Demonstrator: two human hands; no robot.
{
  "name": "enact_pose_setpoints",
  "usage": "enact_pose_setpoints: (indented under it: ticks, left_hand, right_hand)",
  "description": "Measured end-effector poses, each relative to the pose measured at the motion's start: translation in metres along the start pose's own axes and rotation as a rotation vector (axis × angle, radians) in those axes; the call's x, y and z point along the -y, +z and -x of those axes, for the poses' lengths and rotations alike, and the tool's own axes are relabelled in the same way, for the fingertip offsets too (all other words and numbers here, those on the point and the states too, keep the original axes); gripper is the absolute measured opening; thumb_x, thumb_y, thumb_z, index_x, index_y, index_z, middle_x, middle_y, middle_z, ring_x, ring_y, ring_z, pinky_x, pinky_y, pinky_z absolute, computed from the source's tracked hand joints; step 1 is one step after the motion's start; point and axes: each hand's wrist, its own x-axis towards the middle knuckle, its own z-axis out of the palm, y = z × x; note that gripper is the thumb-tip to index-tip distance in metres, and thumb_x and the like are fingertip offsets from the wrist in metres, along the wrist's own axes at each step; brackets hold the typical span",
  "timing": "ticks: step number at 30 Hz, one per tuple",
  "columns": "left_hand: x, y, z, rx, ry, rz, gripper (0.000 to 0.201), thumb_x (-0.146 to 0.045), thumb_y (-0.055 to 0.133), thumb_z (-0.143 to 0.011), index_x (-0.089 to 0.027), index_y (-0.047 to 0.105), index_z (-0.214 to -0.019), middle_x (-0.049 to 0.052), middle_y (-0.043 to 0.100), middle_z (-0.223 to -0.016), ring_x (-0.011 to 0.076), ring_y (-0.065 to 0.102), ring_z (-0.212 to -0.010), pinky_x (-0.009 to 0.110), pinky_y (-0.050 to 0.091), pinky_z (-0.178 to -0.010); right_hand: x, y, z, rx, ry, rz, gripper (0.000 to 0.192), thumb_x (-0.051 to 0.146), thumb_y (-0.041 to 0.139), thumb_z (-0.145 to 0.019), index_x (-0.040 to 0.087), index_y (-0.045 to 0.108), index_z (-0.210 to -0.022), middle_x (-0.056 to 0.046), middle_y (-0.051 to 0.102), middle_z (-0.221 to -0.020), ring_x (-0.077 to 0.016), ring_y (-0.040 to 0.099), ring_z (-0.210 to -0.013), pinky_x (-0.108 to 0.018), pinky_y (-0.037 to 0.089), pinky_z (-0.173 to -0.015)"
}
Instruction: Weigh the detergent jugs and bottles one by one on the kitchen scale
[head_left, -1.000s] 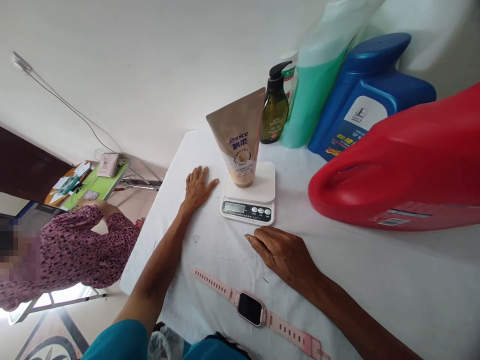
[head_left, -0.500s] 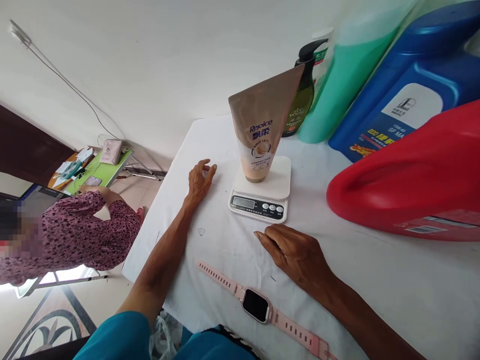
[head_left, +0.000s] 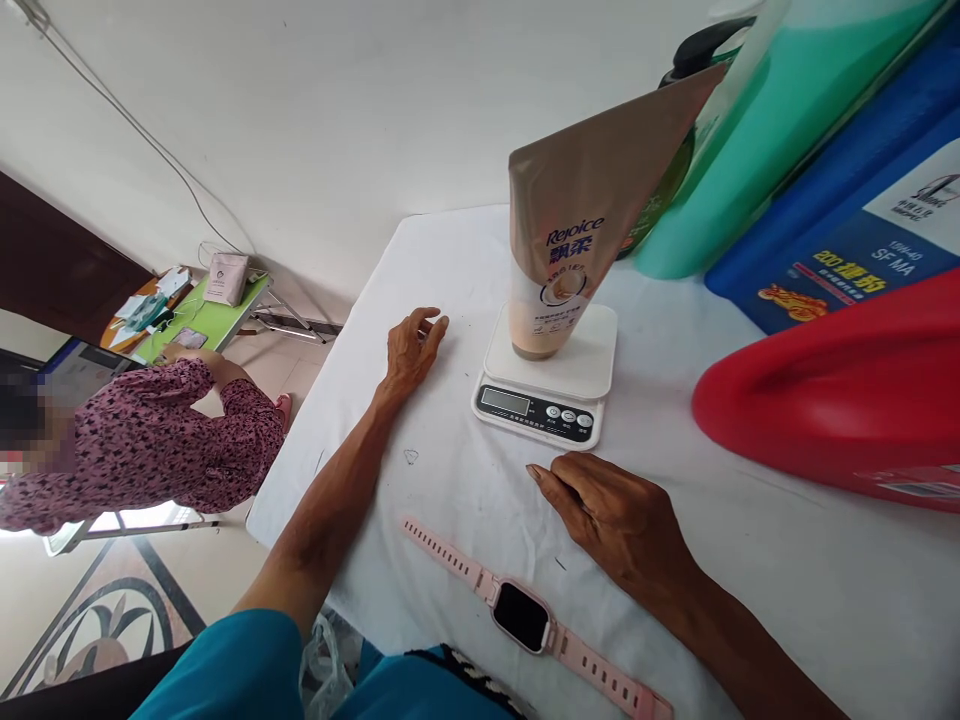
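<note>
A brown and cream Rejoice tube (head_left: 559,230) stands on its cap on the white plate of a digital kitchen scale (head_left: 536,413). My left hand (head_left: 415,350) rests on the white-covered table left of the scale, touching neither. Its fingers are loosely bent, the thumb apart, and nothing is in it. In front of the scale, my right hand (head_left: 619,510) lies on the cloth with its fingers folded in and the thumb sticking out; I see nothing held. Nearer to me lies a pink-strapped smartwatch (head_left: 521,615) with a dark screen. The scale's display is unreadable.
At the right stand a red container (head_left: 832,400), a blue motor oil jug (head_left: 832,245) and a bottle of green liquid (head_left: 720,170). A dark pump bottle (head_left: 694,55) is partly hidden behind the tube. A person in a patterned top (head_left: 142,440) sits at a green table (head_left: 225,325).
My view has shifted, so the tube, scale and bottles appear larger and farther right. Both hands stay resting beside the scale, and the tube still stands on it.
</note>
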Motion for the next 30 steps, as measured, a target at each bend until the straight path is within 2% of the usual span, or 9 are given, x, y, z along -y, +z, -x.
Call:
enact_pose_setpoints:
  ticks: [8, 13, 19, 24, 30]
  left_hand:
    - [-0.003, -0.002, 0.001, -0.032, -0.037, 0.086, 0.032, -0.049, 0.058, -0.094, -0.021, 0.070, -0.106, -0.001, 0.066, -0.072, 0.0140, 0.062, -0.068, 0.029, 0.050, -0.071]
    - [-0.024, -0.001, 0.003, -0.029, -0.021, 0.268, 0.043, -0.056, 0.058, -0.094, -0.020, 0.068, -0.114, 0.004, 0.069, -0.089, 0.0143, 0.066, -0.077, 0.029, 0.053, -0.072]
    - [-0.044, 0.004, 0.005, -0.018, 0.039, 0.360, 0.046, -0.060, 0.050, -0.097, -0.020, 0.069, -0.110, 0.006, 0.071, -0.090, 0.0156, 0.068, -0.077, 0.030, 0.054, -0.070]
    - [-0.055, -0.006, 0.004, -0.047, 0.019, 0.360, 0.049, -0.061, 0.043, -0.099, -0.021, 0.069, -0.109, 0.005, 0.071, -0.088, 0.0155, 0.067, -0.075, 0.030, 0.054, -0.071]
    - [-0.084, -0.019, 0.005, -0.066, 0.068, 0.393, 0.051, -0.062, 0.041, -0.100, -0.021, 0.068, -0.113, 0.005, 0.071, -0.093, 0.0151, 0.068, -0.080, 0.030, 0.052, -0.075]
  right_hand:
    - [0.000, 0.000, 0.000, 0.003, 0.003, 0.009, 0.037, 0.021, 0.057, -0.101, 0.020, 0.044, -0.067, 0.004, 0.042, -0.059, -0.0086, 0.038, -0.052, -0.026, 0.030, -0.053]
    - [0.000, 0.000, 0.000, 0.006, 0.015, -0.021, 0.037, 0.021, 0.057, -0.101, 0.020, 0.044, -0.067, 0.004, 0.042, -0.059, -0.0088, 0.039, -0.052, -0.026, 0.031, -0.054]
    - [-0.002, 0.000, 0.002, 0.006, 0.023, -0.040, 0.037, 0.021, 0.058, -0.101, 0.019, 0.043, -0.068, 0.005, 0.041, -0.060, -0.0083, 0.037, -0.053, -0.026, 0.030, -0.054]
    - [-0.002, 0.001, 0.002, 0.008, 0.023, -0.029, 0.036, 0.021, 0.058, -0.101, 0.019, 0.045, -0.068, 0.005, 0.041, -0.060, -0.0084, 0.037, -0.053, -0.026, 0.030, -0.054]
    - [-0.002, 0.001, 0.002, 0.009, 0.026, -0.043, 0.033, 0.019, 0.060, -0.100, 0.018, 0.047, -0.069, 0.005, 0.042, -0.062, -0.0077, 0.038, -0.054, -0.025, 0.031, -0.055]
